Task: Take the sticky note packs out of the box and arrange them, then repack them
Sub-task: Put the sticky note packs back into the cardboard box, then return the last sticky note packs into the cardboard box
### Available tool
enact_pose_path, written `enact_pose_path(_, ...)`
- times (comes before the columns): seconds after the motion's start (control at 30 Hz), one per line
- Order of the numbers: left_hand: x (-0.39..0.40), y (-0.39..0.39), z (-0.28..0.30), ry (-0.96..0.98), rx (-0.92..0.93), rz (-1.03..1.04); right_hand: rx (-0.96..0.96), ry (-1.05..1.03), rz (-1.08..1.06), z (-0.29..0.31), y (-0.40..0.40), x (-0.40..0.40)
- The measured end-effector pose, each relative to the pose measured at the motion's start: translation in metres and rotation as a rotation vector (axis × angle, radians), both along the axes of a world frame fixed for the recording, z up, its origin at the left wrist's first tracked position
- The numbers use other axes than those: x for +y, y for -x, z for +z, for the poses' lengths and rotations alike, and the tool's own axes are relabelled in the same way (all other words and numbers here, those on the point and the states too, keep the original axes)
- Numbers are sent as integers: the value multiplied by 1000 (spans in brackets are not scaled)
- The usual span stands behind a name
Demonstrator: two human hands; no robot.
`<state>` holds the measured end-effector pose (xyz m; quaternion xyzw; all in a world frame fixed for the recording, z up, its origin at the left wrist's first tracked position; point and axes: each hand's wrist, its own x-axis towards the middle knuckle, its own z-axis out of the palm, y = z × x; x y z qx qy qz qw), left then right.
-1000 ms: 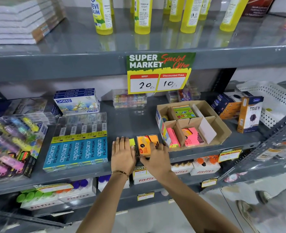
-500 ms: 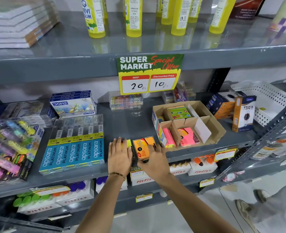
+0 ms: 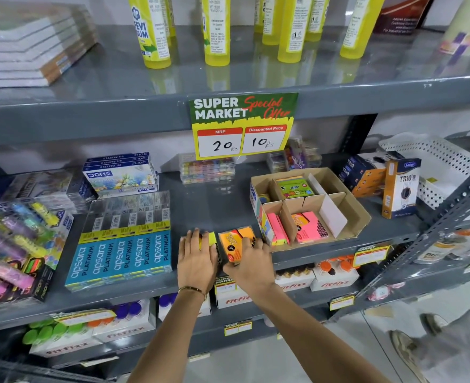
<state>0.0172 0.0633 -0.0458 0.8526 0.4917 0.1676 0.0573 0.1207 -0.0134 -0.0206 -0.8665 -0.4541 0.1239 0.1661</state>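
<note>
Sticky note packs, orange (image 3: 235,244) and yellow (image 3: 210,239), are sitting on the shelf (image 3: 214,205) between the cardboard box (image 3: 352,214) and the Apsara boxes (image 3: 123,252). My right grip (image 3: 251,262) is clamping the orange pack; my left grip (image 3: 196,258) is lying flat, fingers apart, on the yellow one.

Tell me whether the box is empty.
Not empty: the box holds pink packs in front, a green pack behind.

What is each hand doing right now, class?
Left hand: open, lying flat on the yellow sticky note pack.
Right hand: closed, gripping the orange sticky note pack on the shelf.
</note>
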Motion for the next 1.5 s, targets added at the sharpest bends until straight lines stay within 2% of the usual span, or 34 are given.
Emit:
enact_pose_path(0.17,-1,-1,2,-12,-8,9,23,-57,-15,2,-3,-4)
enact_pose_path(0.33,-7,-8,5,-39,-113,16,107,-292,3,32,-6,-21)
enact_pose_path(0.43,-18,-25,9,-58,-167,-106,163,-538,-45,65,-25,-38)
enact_pose_path(0.53,-31,-47,5,-41,-162,-303,196,-623,-156,84,-70,-55)
enact_pose_path(0.67,-37,-63,-10,40,-49,-384,100,-498,-251,71,-125,-64)
enact_pose_path(0.8,-35,-66,-17,43,74,-343,-18,-320,-159,38,-143,-56)
enact_pose_path(0.93,-36,-68,-19,30,120,-325,-1,-224,-144,17,-149,-50)
enact_pose_path(1.3,-34,-68,-21,23,131,-316,-26,-23,-2,11,-159,-53)
enact_pose_path(1.4,-35,-69,-20,40,114,-321,23,-101,34,20,-161,-61)
enact_pose_path(1.5,-35,-68,-20,53,98,-323,-76,-76,143,19,-161,-67)
